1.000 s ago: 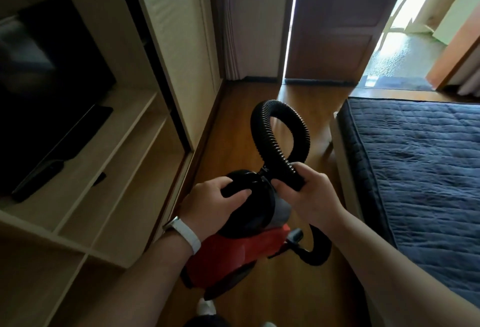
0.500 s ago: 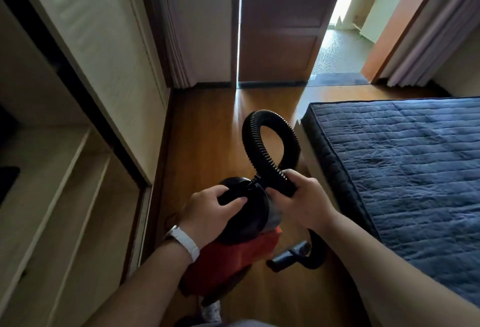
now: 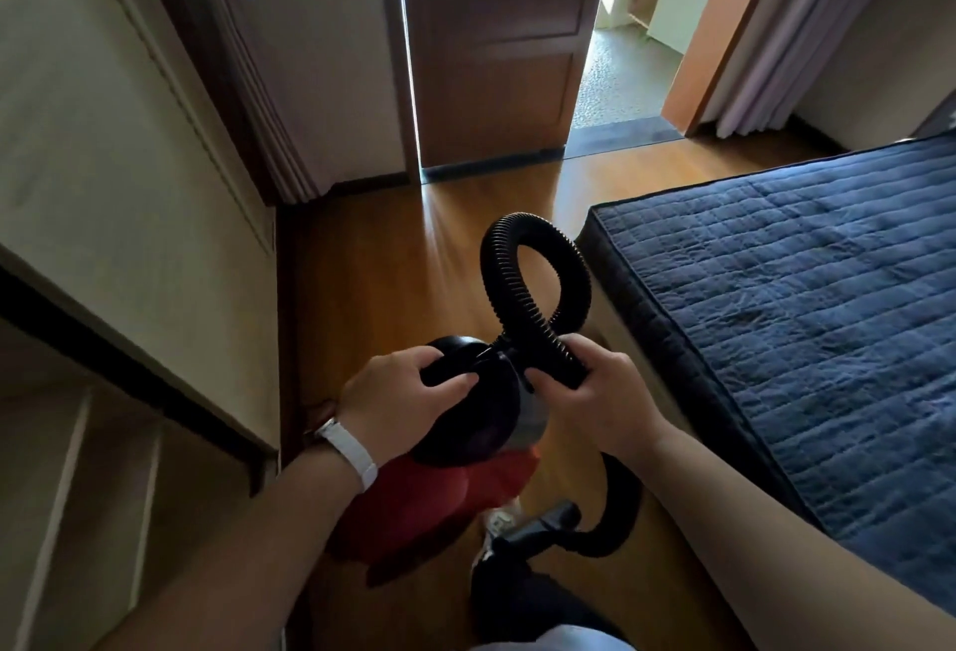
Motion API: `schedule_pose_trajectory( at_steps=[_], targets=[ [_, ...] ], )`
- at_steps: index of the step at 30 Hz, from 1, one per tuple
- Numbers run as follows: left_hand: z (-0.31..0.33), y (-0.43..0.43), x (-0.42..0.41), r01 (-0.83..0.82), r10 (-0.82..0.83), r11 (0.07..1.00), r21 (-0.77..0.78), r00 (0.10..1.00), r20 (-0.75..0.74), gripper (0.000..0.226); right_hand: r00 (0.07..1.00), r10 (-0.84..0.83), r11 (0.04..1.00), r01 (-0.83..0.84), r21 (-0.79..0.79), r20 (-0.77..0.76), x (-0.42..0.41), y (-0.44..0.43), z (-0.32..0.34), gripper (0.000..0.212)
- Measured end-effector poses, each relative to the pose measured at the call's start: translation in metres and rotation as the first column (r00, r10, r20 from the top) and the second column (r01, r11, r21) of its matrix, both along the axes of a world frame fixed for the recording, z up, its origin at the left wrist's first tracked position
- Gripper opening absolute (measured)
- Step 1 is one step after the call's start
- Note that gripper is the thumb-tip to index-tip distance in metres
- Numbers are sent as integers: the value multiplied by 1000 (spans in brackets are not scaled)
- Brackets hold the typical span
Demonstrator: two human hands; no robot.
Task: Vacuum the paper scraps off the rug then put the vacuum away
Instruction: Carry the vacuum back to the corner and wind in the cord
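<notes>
I carry a small vacuum (image 3: 465, 485) with a red body and a black rounded top, held above the wooden floor in front of me. My left hand (image 3: 398, 402), with a white watch band on the wrist, grips the black top. My right hand (image 3: 589, 402) is closed around the ribbed black hose (image 3: 517, 262) near its joint with the body. The hose loops upward, then runs down behind my right forearm to a black nozzle (image 3: 538, 526) hanging low. No rug or paper scraps show in this view.
A cream cabinet with shelves (image 3: 129, 236) lines the left side. A low bed with a dark blue quilt (image 3: 802, 314) fills the right. Between them runs a strip of wooden floor (image 3: 393, 262) toward a brown door (image 3: 496, 55) and an open doorway (image 3: 615, 81).
The view has swung right and moved forward along the floor strip; the television shelf has dropped out of sight. Both hands keep the same hold on the vacuum.
</notes>
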State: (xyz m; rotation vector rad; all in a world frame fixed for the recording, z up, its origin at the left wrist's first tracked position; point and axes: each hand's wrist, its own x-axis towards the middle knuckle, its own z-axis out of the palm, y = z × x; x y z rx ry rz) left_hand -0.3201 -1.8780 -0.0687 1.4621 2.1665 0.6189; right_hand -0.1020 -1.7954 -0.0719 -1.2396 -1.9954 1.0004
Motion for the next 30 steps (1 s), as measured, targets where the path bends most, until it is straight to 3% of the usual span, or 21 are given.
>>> schedule_pose_trajectory(
  at_steps=[4, 8, 20, 30],
  targets=[
    [-6, 61, -25, 30, -30, 999, -31, 1000, 8, 46, 999, -6, 999, 3, -48, -51, -29, 60, -11, 10],
    [-9, 127, -52, 24, -22, 998, -53, 999, 46, 50, 995, 29, 999, -32, -39, -91, -71, 136, -10, 19],
    [26, 304, -129, -37, 37, 999, -5, 999, -35, 34, 982, 92, 996, -89, 25, -167, -159, 332, 24, 13],
    [19, 462, -209, -6, 5, 999, 38, 999, 48, 30, 998, 32, 994, -26, 108, -56, -228, 478, 15, 22]
  ],
)
